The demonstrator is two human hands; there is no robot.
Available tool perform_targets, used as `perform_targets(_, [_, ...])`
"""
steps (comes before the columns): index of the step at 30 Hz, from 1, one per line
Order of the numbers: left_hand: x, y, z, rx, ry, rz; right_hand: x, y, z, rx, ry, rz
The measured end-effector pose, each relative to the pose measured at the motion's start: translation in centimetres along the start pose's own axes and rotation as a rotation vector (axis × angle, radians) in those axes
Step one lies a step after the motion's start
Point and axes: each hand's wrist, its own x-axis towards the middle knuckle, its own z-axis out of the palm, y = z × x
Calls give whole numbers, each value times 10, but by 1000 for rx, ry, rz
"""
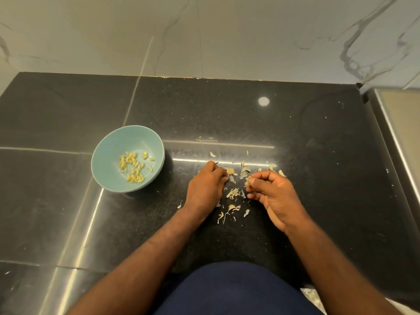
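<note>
Peeling garlic on a black stone counter (295, 133), next to a pale blue bowl (106, 153).

Inside the bowl, a loose scatter of peeled yellow cloves (133, 165) lying across the bottom, well below the rim. Well apart to the right of it, the right hand (272, 192), pinching a small garlic clove (247, 181) between thumb and curled fingertips. Near it, the left hand (206, 185), knuckles up, fingers curled down toward the stone; impossible to tell whether anything sits inside them. Just beside those fingertips, another pale piece (230, 171). Between and around both hands, papery skins (233, 193) strewn over the counter.
</note>
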Motion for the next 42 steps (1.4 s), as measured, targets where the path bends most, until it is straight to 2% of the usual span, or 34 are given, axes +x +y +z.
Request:
perform_targets(3, [-1, -1, -3, -122, 36, -39, -7, 0, 4, 41, -65, 48])
perform_targets(7, [-14, -8, -19, -369, 177, -153, -20, 11, 16, -217, -195, 96])
perform_targets(11, [-34, -22, -29, -535, 161, -263, -29, 35, 36, -432, -305, 163])
perform_targets(14, [-38, -27, -29, -494, 128, -224, -19, 37, 42, -408, -203, 131])
perform_targets(17, [-40, -28, -32, -396, 190, -99, -2, 26, 42, -276, -19, 64])
perform_targets(19, [-44, -30, -38, -322, 225, -89, 5, 19, 40, -263, 50, 5])
perform_targets(22, [-56, -36, -42, -246, 134, -80, 5, 11, 32, -273, 31, 17])
perform_targets(26, [-65, -30, -34, -189, -24, -26, -10, 8, 22, -287, -167, 141])
perform_targets(28, [-65, -23, -32, -377, -146, -105, -20, 12, 23, -240, -233, 157])
perform_targets(31, [-62, -16, -32, -730, -347, -209, -29, 18, 27, -109, -239, 155])
perform_targets(34, [-61, -17, -32, -800, -345, -239, -29, 22, 33, -61, -186, 157])
perform_targets(42, [-62, -31, -31, -700, -356, -346, -28, 34, 44, -348, -96, 142])
